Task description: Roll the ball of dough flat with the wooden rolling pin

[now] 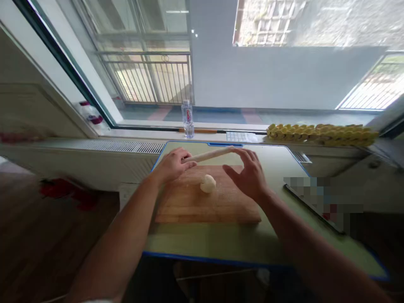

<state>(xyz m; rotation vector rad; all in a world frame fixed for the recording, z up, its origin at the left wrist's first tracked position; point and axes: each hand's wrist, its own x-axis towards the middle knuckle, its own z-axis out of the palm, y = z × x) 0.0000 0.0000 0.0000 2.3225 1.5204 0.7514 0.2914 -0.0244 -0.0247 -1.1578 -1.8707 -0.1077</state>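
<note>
Left hand (175, 163) curls, right hand (251, 176) arches loosely

Forward and down it is pointed, the one head-worn camera, with the worktop (208, 242) viewed from above its near edge. Both forearms (123, 235) are seen sweeping in from below, close to the lens; the left hand (175, 164) and right hand (251, 174) are framed mid-view, farther off. Across the top, the window (217, 80) is caught; at lower left, floor (28, 252) is taken in by the wide angle.
</note>
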